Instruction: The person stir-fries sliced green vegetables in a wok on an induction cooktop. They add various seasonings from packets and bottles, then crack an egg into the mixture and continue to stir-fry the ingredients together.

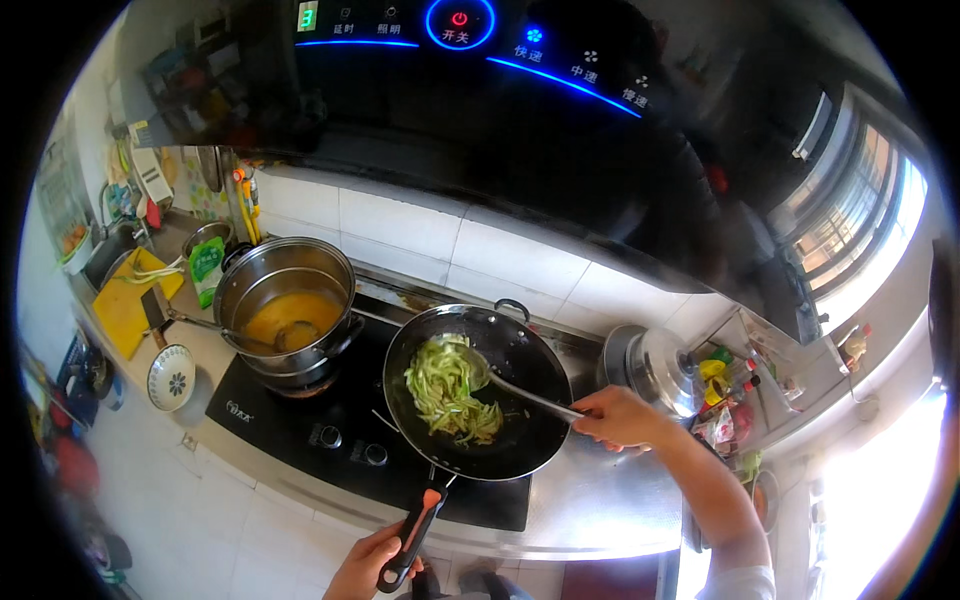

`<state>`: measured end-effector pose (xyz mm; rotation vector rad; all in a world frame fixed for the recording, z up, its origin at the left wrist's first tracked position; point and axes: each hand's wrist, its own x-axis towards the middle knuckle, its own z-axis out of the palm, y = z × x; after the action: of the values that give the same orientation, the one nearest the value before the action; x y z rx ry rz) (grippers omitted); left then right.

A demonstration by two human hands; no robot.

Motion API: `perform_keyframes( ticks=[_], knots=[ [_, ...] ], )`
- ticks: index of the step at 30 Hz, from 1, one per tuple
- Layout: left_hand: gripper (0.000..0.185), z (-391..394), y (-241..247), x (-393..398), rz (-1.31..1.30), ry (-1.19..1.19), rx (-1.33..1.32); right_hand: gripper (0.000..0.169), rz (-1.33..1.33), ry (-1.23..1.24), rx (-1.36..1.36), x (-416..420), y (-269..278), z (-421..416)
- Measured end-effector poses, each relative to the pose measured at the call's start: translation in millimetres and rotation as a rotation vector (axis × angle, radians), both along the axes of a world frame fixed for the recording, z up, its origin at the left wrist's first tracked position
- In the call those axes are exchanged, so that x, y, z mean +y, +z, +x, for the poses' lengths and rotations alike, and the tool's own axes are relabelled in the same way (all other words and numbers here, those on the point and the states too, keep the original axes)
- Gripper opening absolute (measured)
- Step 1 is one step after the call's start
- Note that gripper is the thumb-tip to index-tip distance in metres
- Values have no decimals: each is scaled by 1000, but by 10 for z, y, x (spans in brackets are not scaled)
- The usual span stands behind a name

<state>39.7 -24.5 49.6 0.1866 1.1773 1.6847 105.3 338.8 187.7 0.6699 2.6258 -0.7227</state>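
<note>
A black wok (536, 375) with a steel rim rests over the right side of the black gas hob (270, 416). My left hand (371, 559) is closed round the wok's black and orange handle (421, 529) near the bottom of the picture. From the right, my right hand (619, 420) grips the metal handle of a ladle or cooking spoon (529, 394). Its bowl lies against the pale green sliced vegetable (450, 390), heaped in the wok's left half.
Left of the wok stands a steel stockpot (285, 259) of orange-brown liquid with a ladle in it. Further left are a patterned bowl (171, 379), a cleaver (155, 309), a yellow cutting board (120, 311) and a green packet (206, 271). Steel lids (660, 367) lean at right; a range hood (480, 135) hangs above.
</note>
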Motion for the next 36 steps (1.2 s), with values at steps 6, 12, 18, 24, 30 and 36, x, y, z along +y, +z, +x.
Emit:
perform_keyframes(
  ticks=[6,12,18,24,30,36],
  knots=[
    [47,9,81,48,-35,14,-5,29,-9,-77,45,74,-120,-256],
    [47,-17,-51,42,-37,-26,10,33,182,372,213,48,-365,156],
    [45,-19,-50,-6,-46,-36,29,33,606,402,2,-205,486,633],
    [44,-32,-75,32,-59,-30,19,35,608,359,-138,-222,15,672],
    [42,-18,-53,-4,-51,-8,-8,22,415,103,154,-80,260,179],
    [42,7,-117,2,-11,14,-68,32,346,297,-269,465,259,237]
  ],
)
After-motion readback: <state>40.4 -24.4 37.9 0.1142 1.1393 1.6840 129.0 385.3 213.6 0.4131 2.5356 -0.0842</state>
